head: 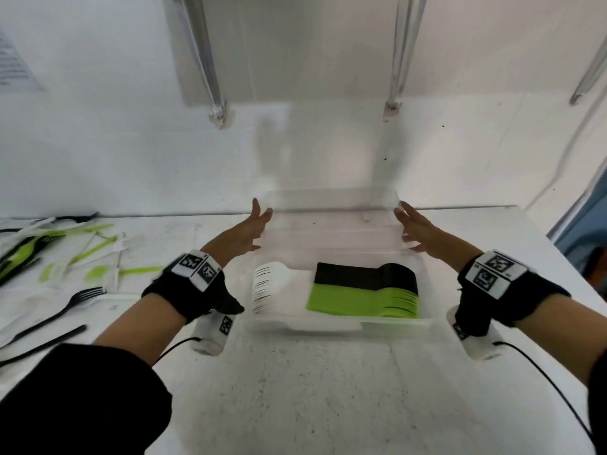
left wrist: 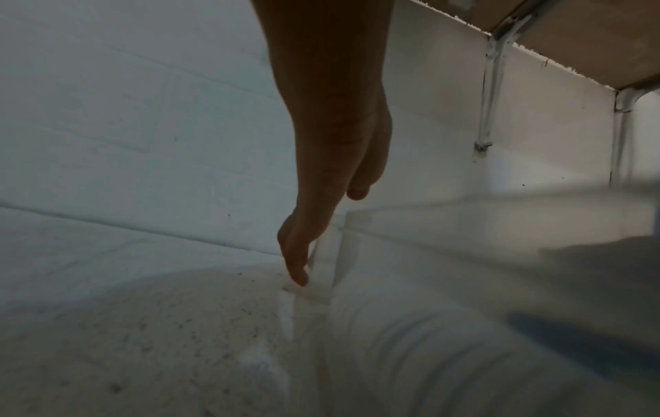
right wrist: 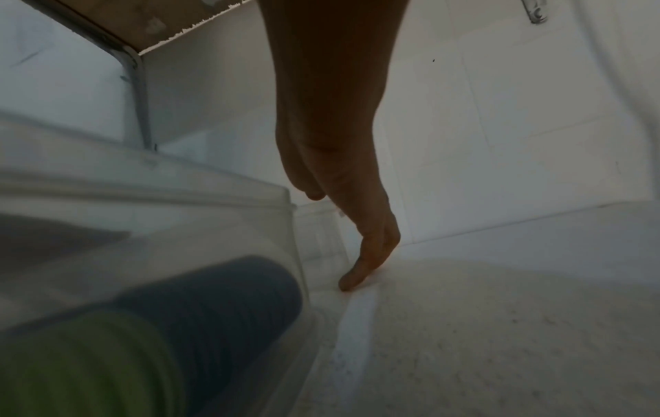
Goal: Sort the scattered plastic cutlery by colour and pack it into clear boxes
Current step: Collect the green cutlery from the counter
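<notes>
Both my hands flat and open, left [head: 248,232] and right [head: 421,234], either side of the box [head: 338,325], holding nothing; white, black, green stacks inside.

A white speckled table [head: 328,389] carries a clear box [head: 341,325] near its far middle. At the table's left side lies loose cutlery: green pieces [head: 95,247], white pieces, a black fork [head: 62,311] and a black knife [head: 42,344].
</notes>
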The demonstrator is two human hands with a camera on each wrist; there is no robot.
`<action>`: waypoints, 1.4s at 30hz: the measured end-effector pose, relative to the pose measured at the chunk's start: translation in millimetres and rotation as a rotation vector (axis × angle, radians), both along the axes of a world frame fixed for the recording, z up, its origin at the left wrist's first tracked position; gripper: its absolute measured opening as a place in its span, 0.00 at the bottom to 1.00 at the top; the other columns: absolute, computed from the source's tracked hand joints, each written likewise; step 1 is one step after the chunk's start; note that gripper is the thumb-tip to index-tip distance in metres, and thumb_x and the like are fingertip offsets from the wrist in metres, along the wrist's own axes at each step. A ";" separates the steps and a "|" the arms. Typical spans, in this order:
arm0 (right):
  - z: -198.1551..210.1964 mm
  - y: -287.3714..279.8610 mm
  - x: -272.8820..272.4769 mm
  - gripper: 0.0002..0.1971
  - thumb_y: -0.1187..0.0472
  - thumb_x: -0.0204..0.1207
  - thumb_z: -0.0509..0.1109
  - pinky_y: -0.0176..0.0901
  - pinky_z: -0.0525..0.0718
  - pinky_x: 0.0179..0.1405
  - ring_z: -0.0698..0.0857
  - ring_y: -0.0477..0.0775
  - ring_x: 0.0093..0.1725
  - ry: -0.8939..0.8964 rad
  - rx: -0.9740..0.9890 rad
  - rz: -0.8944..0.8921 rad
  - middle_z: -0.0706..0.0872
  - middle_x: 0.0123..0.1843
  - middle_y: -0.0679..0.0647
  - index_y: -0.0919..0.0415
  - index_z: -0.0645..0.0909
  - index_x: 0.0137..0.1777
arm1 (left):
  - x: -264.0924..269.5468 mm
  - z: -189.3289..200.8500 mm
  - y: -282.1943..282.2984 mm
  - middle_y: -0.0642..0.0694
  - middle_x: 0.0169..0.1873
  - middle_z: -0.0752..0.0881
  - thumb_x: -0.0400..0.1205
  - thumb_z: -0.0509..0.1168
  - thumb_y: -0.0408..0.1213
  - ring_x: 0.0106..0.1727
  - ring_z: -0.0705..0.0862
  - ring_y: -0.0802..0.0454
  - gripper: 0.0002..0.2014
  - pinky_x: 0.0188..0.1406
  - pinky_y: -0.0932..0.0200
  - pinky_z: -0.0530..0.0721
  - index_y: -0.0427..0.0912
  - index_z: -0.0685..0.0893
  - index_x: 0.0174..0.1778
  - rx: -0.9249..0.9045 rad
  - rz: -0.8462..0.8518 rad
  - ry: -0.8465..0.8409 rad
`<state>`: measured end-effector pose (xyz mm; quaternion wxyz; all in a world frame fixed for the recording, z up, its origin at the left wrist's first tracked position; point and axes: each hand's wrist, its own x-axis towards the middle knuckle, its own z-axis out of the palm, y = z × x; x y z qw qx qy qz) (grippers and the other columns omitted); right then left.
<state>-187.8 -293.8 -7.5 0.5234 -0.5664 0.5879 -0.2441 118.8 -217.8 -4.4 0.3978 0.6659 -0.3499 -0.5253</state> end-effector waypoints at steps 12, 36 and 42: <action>-11.1 -9.1 -2.5 0.20 0.55 0.83 0.60 0.42 0.73 0.36 0.70 0.49 0.34 -0.259 0.067 -0.153 0.70 0.37 0.51 0.47 0.69 0.75 | 4.8 -5.1 3.1 0.53 0.37 0.75 0.86 0.58 0.44 0.35 0.74 0.56 0.08 0.29 0.64 0.81 0.54 0.77 0.42 -0.023 0.170 0.140; 72.2 159.1 -29.8 0.25 0.48 0.79 0.64 0.42 0.78 0.38 0.77 0.49 0.42 -0.321 -0.183 -0.181 0.79 0.52 0.50 0.46 0.69 0.76 | -13.7 70.7 163.9 0.51 0.50 0.78 0.85 0.57 0.48 0.50 0.79 0.54 0.11 0.50 0.55 0.80 0.51 0.76 0.61 -0.204 0.008 0.051; 47.2 238.4 -49.7 0.20 0.51 0.83 0.59 0.49 0.77 0.49 0.76 0.57 0.64 -0.295 -0.203 -0.213 0.76 0.70 0.52 0.41 0.68 0.75 | -32.2 45.4 246.9 0.52 0.49 0.79 0.85 0.57 0.47 0.49 0.80 0.55 0.13 0.50 0.55 0.79 0.54 0.76 0.65 -0.185 0.054 0.060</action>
